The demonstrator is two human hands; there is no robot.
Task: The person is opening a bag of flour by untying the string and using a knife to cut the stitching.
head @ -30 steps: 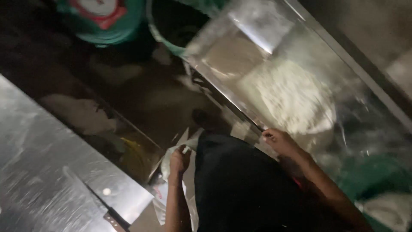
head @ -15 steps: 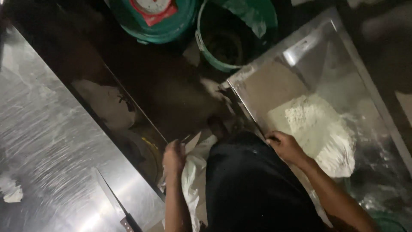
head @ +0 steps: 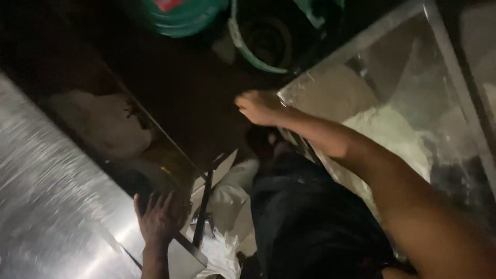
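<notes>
Right hand (head: 261, 107) curled over the steel tray's (head: 310, 88) corner — gripping it, apparently. Left hand (head: 161, 219) open, fingers spread, on the metal table (head: 57, 217) edge. Repositioning step; next needs a firm, level pull — white dough (head: 392, 139) sits inside.

My left hand (head: 160, 219) sits at about seven o'clock in the view, low and near my body. Its fingers (head: 155, 202) are spread and point up toward twelve o'clock, palm turned down, nothing closed in it. The wrist runs straight down out of the bottom edge. My right arm enters from five o'clock, bare, and extends diagonally toward eleven o'clock. My right hand (head: 258, 107) lies near the centre, just above it, knuckles up, fingers curled loosely. Whether it grips anything I cannot tell in the dark.
</notes>
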